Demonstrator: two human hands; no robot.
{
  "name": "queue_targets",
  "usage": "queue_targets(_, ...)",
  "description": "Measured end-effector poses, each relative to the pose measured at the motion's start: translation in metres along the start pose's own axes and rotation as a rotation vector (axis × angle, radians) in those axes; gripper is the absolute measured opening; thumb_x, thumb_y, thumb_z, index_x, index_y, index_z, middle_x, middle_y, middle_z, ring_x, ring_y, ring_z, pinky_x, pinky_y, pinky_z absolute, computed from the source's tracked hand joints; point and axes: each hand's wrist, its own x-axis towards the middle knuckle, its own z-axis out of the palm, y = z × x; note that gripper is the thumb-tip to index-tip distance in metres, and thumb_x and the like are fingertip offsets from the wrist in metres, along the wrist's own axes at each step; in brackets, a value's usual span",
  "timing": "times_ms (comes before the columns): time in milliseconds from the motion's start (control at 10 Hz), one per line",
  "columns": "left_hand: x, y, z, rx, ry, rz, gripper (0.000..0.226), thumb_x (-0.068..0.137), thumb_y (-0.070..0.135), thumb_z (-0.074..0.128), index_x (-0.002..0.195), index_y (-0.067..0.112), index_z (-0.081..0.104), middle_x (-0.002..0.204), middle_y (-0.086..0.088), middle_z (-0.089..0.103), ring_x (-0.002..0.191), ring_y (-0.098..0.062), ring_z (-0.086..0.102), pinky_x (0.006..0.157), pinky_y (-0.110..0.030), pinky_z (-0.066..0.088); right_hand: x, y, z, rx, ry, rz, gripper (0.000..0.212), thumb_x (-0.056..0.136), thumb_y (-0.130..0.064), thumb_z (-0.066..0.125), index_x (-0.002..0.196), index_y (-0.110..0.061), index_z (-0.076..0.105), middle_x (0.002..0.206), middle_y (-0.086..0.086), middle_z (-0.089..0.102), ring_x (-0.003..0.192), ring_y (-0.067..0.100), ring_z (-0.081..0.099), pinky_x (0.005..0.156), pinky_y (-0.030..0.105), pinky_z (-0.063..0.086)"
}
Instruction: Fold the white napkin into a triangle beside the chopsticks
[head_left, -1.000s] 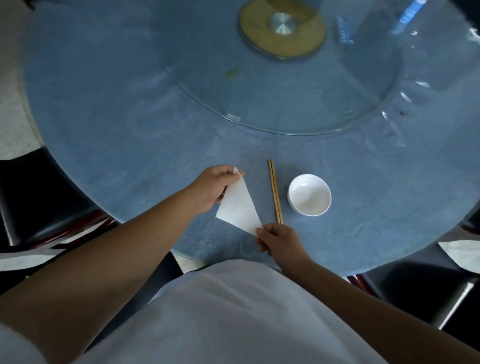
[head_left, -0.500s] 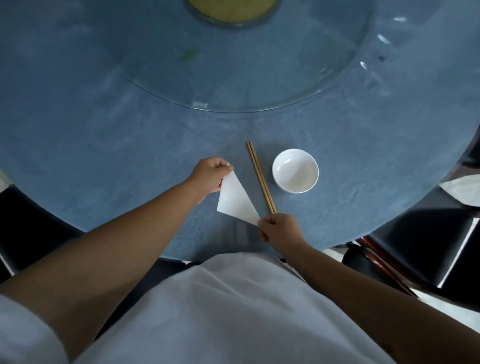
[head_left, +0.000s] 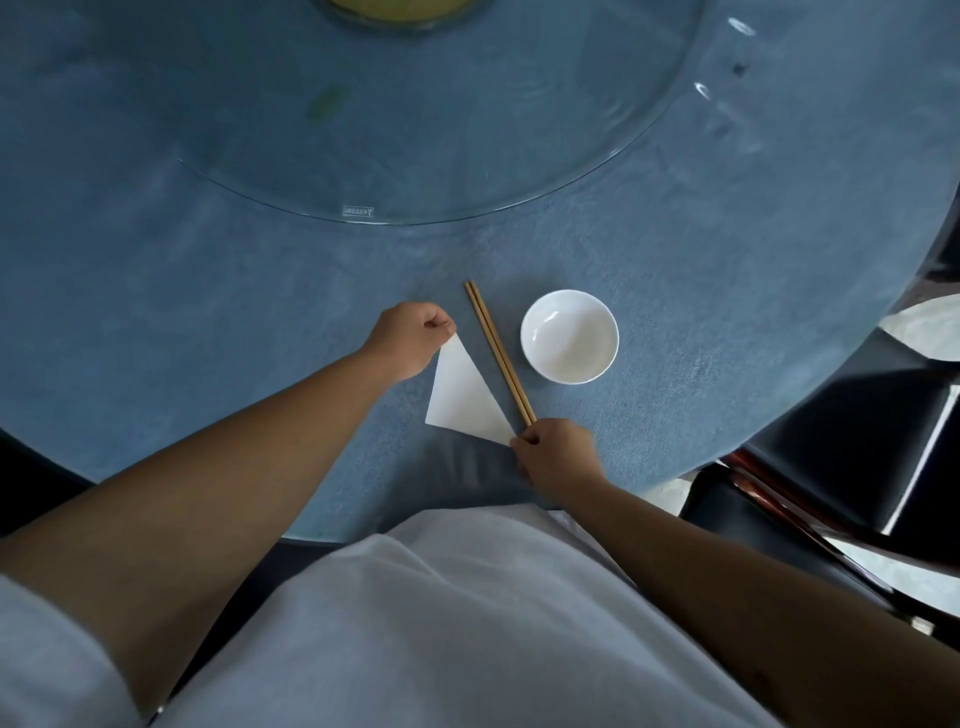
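Note:
The white napkin (head_left: 465, 397) lies on the blue table as a flat triangle, just left of the pair of wooden chopsticks (head_left: 498, 351). My left hand (head_left: 410, 338) pinches the napkin's top corner with curled fingers. My right hand (head_left: 558, 457) pinches its lower right corner, close to the near ends of the chopsticks. The napkin's long edge runs almost parallel to the chopsticks, a small gap apart.
A white empty bowl (head_left: 570, 336) stands right of the chopsticks. A large glass turntable (head_left: 467, 156) covers the table's middle. The round blue table (head_left: 208, 312) ends near my body. Dark chairs (head_left: 857, 447) stand at the right.
Both hands have kept their pinch on the napkin's corners. The napkin now lies flatter and closer along the chopsticks. The camera has tilted down and shifted.

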Motion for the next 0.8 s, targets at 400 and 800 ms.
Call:
queue_targets(400, 0.014, -0.001, 0.006, 0.169, 0.031, 0.054, 0.012, 0.09, 0.026, 0.063, 0.085, 0.018, 0.07, 0.082, 0.001, 0.07, 0.078, -0.015, 0.064, 0.067, -0.026, 0.05, 0.009, -0.009, 0.003, -0.185, -0.038, -0.054, 0.03, 0.084, -0.026, 0.056, 0.057, -0.014, 0.051, 0.061, 0.003, 0.057, 0.06, 0.023, 0.058, 0.055, 0.028, 0.048)
queue_targets(800, -0.002, -0.009, -0.002, -0.017, 0.135, 0.101, 0.036, 0.092, 0.022, 0.06, 0.127, 0.016, 0.057, 0.116, -0.001, 0.063, 0.099, -0.016, 0.059, 0.084, -0.025, 0.043, -0.011, -0.004, -0.019, -0.616, 0.036, -0.31, 0.031, 0.089, -0.041, 0.043, 0.084, -0.015, 0.058, 0.084, 0.011, 0.066, 0.076, 0.037, 0.063, 0.059, 0.033, 0.037)
